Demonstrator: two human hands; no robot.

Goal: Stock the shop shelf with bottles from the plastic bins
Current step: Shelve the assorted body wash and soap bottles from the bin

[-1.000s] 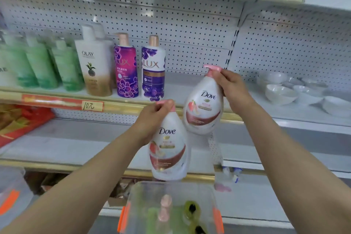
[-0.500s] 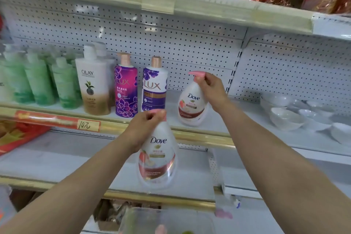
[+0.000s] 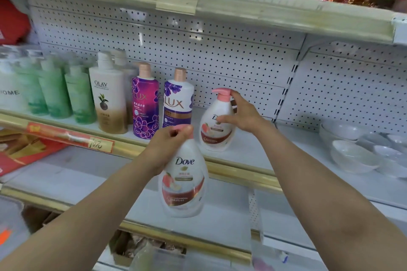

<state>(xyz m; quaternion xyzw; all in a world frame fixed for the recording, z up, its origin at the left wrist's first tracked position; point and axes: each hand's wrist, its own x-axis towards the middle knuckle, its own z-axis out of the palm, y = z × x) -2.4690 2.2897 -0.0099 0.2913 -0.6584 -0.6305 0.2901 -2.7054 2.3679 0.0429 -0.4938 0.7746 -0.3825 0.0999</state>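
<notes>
**Bottles of Dove by the white Lux: one standing, one in hand**

Nearest the camera, well below the white Lux bottle (image 3: 178, 99), the blurred rim of a clear plastic bin (image 3: 158, 259) shows at the bottom edge; its contents cannot be made out. In front of and below the white Lux bottle, the left hand (image 3: 167, 145) has its grip closed round the pink pump top of a held Dove bottle (image 3: 184, 180). This bottle hangs upright in the air with its label facing the camera, clear of the shelf (image 3: 242, 152).

Just right of the white Lux bottle, a second Dove bottle (image 3: 217, 127) stands upright on the shelf, near it but not touching. The right hand (image 3: 240, 114) has its grip on this bottle, with the thumb lying across the label and the fingers curled behind the neck under the pink pump.

Just left of the white Lux bottle stands a purple Lux bottle (image 3: 145, 103), then an Olay bottle (image 3: 109, 97), then a group of green bottles (image 3: 55, 92). Well to the right of the white Lux bottle, white bowls (image 3: 352, 156) sit stacked on the same level. Behind it rises a white pegboard back panel (image 3: 220, 61).
</notes>
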